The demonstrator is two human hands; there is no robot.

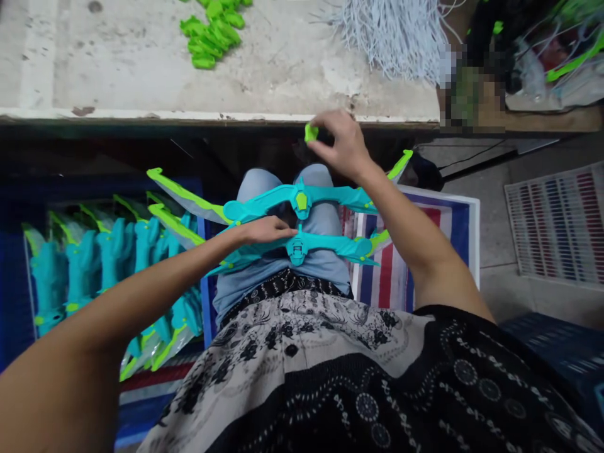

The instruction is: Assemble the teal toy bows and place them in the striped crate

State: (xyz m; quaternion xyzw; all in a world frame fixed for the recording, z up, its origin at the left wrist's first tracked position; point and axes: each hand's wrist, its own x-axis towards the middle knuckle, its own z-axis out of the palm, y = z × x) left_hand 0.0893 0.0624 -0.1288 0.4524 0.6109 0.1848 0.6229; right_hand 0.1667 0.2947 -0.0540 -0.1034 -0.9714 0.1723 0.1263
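Observation:
Two teal and lime toy bows lie across my lap, the upper bow [302, 200] and the lower bow [298, 246]. My left hand [264, 230] rests with fingers closed over the lower bow near its centre. My right hand [340, 143] is raised above the bows, just below the table edge, and pinches a small lime green plastic piece [311, 133] between thumb and fingers.
A worn table [141, 75] ahead carries a pile of lime green pieces [212, 31] and a bundle of pale strings [396, 31]. A blue crate [19, 270] at my left holds several teal bows [108, 264]. A striped sack [410, 251] sits at my right.

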